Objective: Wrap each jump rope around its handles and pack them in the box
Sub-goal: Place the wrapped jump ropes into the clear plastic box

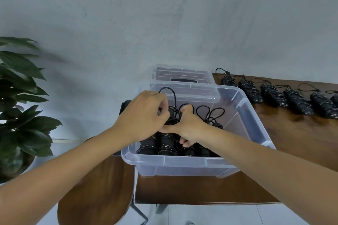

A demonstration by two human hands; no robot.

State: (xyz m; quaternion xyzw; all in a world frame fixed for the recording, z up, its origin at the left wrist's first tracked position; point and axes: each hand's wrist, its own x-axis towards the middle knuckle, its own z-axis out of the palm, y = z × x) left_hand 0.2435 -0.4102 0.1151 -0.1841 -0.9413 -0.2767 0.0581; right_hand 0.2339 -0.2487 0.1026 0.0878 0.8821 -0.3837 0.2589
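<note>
Below, a clear, rounded plastic box [243, 107] sat on a dark, glossy wooden table [301, 137] against a pale grey wall, holding black wrapped jump ropes [165, 143] laid side by side, thin cord loops [210, 113] sticking up. Both hands reached inside: the left hand [140, 117] curled its fingers around a black cord, and the right hand [190, 126] gripped a bundle, thumb stretched leftward. More wrapped bundles [274, 95] lay in a row on the table to the right, the clear lid [182, 76] stood behind the box, and a leafy plant [22, 100] stood at left.
</note>
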